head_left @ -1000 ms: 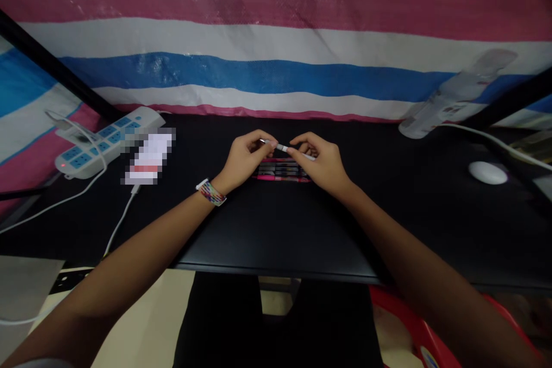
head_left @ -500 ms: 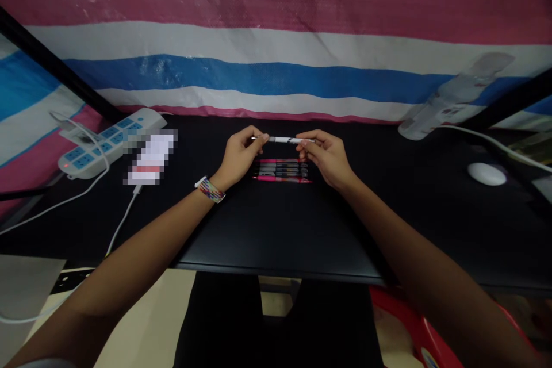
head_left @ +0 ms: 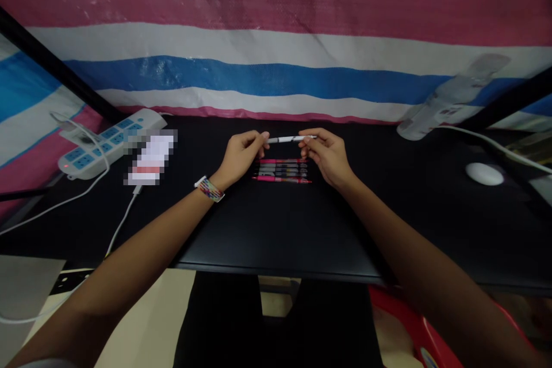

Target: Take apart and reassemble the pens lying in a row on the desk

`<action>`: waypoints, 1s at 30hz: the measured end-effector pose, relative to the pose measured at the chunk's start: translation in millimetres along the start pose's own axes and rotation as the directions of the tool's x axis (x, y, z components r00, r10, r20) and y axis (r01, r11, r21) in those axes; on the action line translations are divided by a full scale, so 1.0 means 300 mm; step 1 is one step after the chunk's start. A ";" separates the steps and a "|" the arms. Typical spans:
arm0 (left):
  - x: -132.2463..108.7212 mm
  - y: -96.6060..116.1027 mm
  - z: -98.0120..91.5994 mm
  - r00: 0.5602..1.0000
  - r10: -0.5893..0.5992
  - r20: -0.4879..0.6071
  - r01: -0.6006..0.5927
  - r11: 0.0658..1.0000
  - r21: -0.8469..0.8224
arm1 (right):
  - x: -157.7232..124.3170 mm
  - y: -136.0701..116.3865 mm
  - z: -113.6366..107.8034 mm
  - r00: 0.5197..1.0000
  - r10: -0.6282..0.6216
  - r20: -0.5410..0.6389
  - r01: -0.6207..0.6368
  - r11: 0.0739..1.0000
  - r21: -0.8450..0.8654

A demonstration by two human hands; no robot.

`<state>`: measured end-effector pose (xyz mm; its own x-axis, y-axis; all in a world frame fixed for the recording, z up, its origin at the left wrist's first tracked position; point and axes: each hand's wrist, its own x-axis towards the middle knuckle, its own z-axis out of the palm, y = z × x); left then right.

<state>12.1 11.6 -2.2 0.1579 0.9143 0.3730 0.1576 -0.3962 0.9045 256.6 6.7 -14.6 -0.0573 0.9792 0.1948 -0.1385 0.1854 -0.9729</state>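
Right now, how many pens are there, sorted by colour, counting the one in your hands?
white pen, held between left hand and right hand: 1
pink pens, the outer two of the row on the table: 2
dark pens between them: 3, as far as the blur lets me tell
Total: 6

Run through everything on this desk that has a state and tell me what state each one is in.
Slim white pen: held level above the black desk, pinched at both ends.
Left hand: shut on its left end.
Right hand: shut on its right end.
Row of pink and black pens: lying side by side, untouched.
White power strip with blue sockets: red light lit.
White computer mouse: resting untouched.
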 end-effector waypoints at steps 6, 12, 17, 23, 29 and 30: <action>-0.001 0.007 0.000 1.000 0.024 0.001 -0.023 0.999 -0.048 | 0.001 0.000 -0.001 1.000 0.001 0.005 -0.001 1.000 0.018; 0.006 0.005 -0.002 1.000 0.007 -0.019 -0.008 0.998 -0.064 | 0.002 0.000 -0.004 1.000 -0.019 0.015 0.020 0.999 -0.045; 0.008 0.010 -0.005 1.000 0.011 -0.019 -0.011 0.999 -0.044 | 0.007 0.005 -0.006 1.000 -0.020 0.004 0.020 0.999 -0.038; 0.006 0.004 -0.011 0.999 0.024 -0.022 -0.024 1.000 0.009 | 0.011 0.011 -0.011 1.000 -0.013 -0.001 0.013 1.000 -0.020; 0.010 -0.014 -0.025 0.996 -0.017 -0.089 0.026 0.994 0.103 | 0.008 -0.009 -0.011 1.000 0.008 -0.024 -0.007 1.000 0.031; 0.013 -0.018 -0.027 0.995 -0.023 -0.101 0.032 0.995 0.096 | 0.009 -0.011 -0.013 1.000 0.000 -0.026 0.001 0.999 0.032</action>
<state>3.9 17.9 -3.9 0.0554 0.9268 0.3714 0.2550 -0.3728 0.8922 260.9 9.0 -11.3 -0.0313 0.9810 0.1917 -0.1698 0.1838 -0.9682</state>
